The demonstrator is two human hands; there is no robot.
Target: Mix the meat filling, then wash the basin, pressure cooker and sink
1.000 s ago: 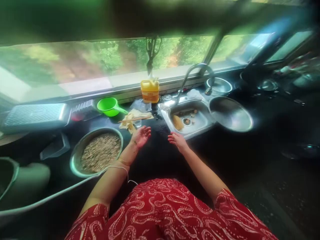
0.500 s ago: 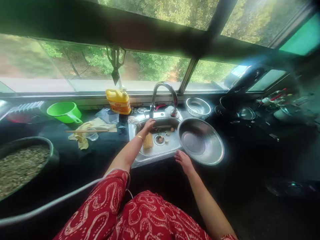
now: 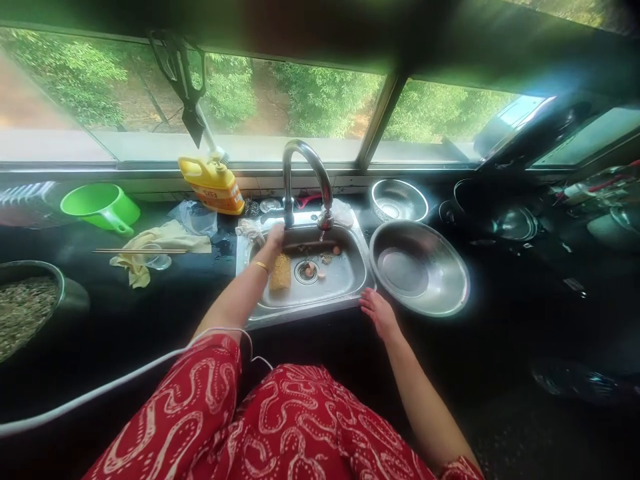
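Note:
My left hand (image 3: 274,240) reaches over the sink's left back corner, close to the base of the chrome faucet (image 3: 305,153); its fingers are blurred and partly hidden, so its grip is unclear. Just below the faucet's spout a little water seems to show. My right hand (image 3: 380,313) is by the sink's front right corner with fingers stretched out, holding nothing. Beside it a wide metal basin (image 3: 440,280) leans at the edge of the steel sink (image 3: 345,283). In the sink lie a yellow sponge-like block (image 3: 280,272) and brownish shell-like scraps (image 3: 311,269) around the drain.
Behind the basin is a metal colander (image 3: 399,200). To the left are a yellow jug (image 3: 215,187), a green scoop (image 3: 103,207), a cloth (image 3: 145,240) with chopsticks across it, and a large pot (image 3: 70,293). A white cable (image 3: 125,379) crosses my left arm.
The view has tipped downward. My left hand stays by the faucet base, and my right hand stays beside the basin. Water seems to show under the spout.

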